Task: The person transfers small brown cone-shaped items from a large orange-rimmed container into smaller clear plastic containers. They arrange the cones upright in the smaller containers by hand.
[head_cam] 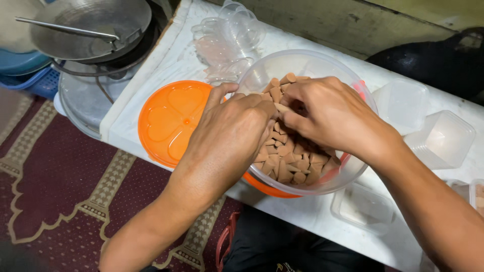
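While reaching into the clear plastic tub (pixel 262 70), left hand (pixel 234 128) and right hand (pixel 327 113) meet, fingers curled among brown triangular crackers (pixel 290 161). Whether clamped on any, cannot tell. Orange lid (pixel 169 121) just left, on the white surface (pixel 151 85).

Crowded all round the clear tub (pixel 262 75): orange lid (pixel 169 121) left, stacked cups (pixel 227 40) behind, square containers (pixel 428 126) right, bare table (pixel 146 75) only far left.

Warm, fairly bright overhead light; soft shadows, slight glare on plastic, sharp focus.
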